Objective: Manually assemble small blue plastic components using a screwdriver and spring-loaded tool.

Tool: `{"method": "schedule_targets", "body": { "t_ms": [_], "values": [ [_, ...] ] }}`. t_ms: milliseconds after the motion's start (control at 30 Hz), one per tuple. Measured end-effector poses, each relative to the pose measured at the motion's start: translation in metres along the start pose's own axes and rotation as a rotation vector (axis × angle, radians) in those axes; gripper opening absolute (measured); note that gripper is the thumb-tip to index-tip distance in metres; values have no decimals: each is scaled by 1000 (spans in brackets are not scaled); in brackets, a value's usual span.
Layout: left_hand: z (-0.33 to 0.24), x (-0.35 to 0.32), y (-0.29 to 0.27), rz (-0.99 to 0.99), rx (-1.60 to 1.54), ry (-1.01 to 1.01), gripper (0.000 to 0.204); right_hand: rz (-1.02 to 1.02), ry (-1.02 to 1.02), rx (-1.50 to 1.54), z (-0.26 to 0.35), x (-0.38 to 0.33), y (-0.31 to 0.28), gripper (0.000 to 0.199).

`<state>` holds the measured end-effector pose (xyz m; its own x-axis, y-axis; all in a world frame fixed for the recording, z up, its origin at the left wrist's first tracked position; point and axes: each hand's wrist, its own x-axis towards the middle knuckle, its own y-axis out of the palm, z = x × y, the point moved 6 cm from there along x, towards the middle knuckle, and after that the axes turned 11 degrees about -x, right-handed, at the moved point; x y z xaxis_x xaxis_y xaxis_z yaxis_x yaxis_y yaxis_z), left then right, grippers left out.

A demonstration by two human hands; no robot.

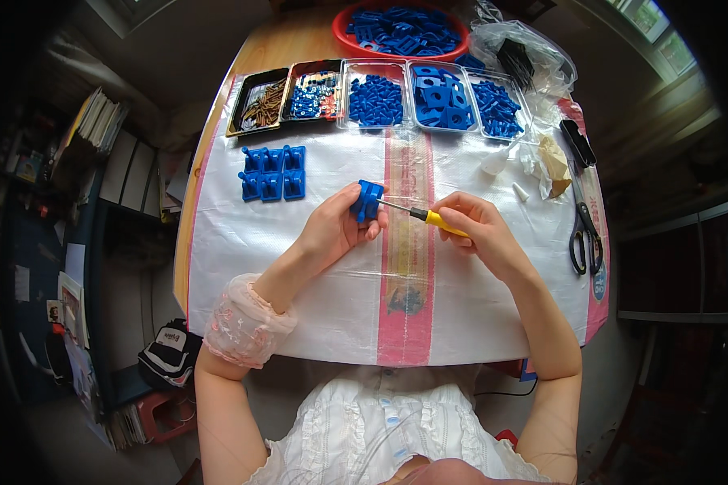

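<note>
Centre of frame, above a white woven sheet (315, 267) with a pink stripe: left hand (332, 230) closed around a small blue plastic block (368, 200), fingers wrapped behind, thumb on the near face. Right hand (477, 230) closed on the yellow handle of a small screwdriver (421, 215); shaft running left, tip at or in the block's right side. Exact seat of the tip too small to tell.

Judgement on technique: keep shaft square to the block face, press along the axis while turning, brace the block against the palm so it cannot twist. Short turns from the fingertips rather than the wrist, likely less slip.

Surroundings: six finished-looking blue blocks (272, 173) in two rows, upper left of the sheet, well apart from the hands. Along the top edge, a row of trays: brown pins (260, 103), mixed blue and orange bits (314, 93), three clear trays of blue parts (433, 97). Red bowl (341, 32) of blue parts behind. Clear bag (526, 52) at upper right. Scissors (584, 230) at right edge of sheet, near the right forearm.

Room: bare sheet below and to the left of the hands, ample. Right side tighter, scissors and crumpled paper (550, 166) close to the elbow path. Near table edge just below the forearms.
</note>
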<state>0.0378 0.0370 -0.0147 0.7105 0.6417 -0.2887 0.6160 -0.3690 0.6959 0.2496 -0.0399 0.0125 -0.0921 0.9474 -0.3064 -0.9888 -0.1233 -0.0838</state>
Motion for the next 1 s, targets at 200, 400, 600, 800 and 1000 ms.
{"method": "schedule_targets", "body": {
  "t_ms": [200,400,600,800,1000],
  "values": [
    [0,0,-1,4,-1,-2,50,19,-6,123,-7,4,-1,26],
    [-2,0,-2,-2,-30,-13,50,-119,-151,-157,5,-1,0,21],
    [-1,0,-2,-12,-31,-19,51,-196,-349,-321,12,-3,2,24],
    [-1,0,-2,-9,-25,-23,51,-180,-281,-564,14,-6,8,20],
    [-1,-1,-1,-15,-8,-26,52,-205,-306,-649,15,-6,7,23]
  ]
}}
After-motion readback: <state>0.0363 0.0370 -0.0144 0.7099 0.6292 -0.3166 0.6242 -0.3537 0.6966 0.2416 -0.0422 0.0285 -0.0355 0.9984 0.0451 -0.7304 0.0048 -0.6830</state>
